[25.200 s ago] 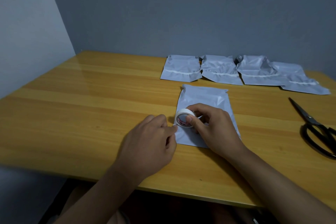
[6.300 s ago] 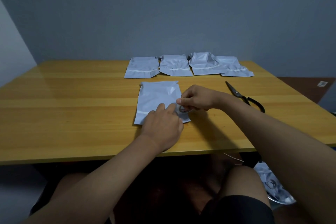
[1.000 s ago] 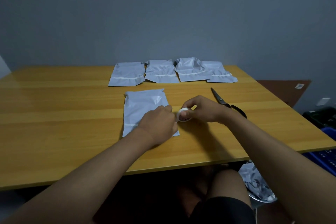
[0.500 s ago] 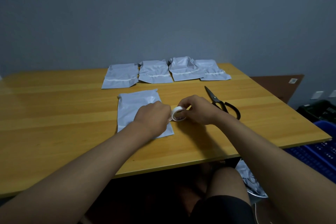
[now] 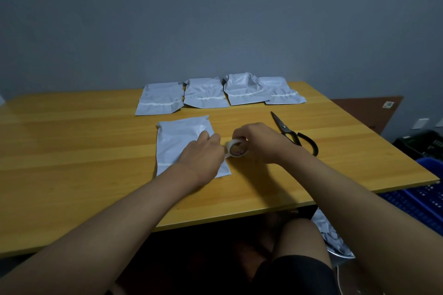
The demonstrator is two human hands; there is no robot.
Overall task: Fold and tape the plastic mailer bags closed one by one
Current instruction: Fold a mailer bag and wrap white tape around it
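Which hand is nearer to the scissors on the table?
Right. The right hand holds the tape roll just beside the scissors; the left hand rests on the bag, farther away.

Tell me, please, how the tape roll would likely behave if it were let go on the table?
The tape roll is a small ring, held on edge in the right hand, so it would probably roll or topple flat. It looks light, so a nudge should shift it easily on the glossy table.
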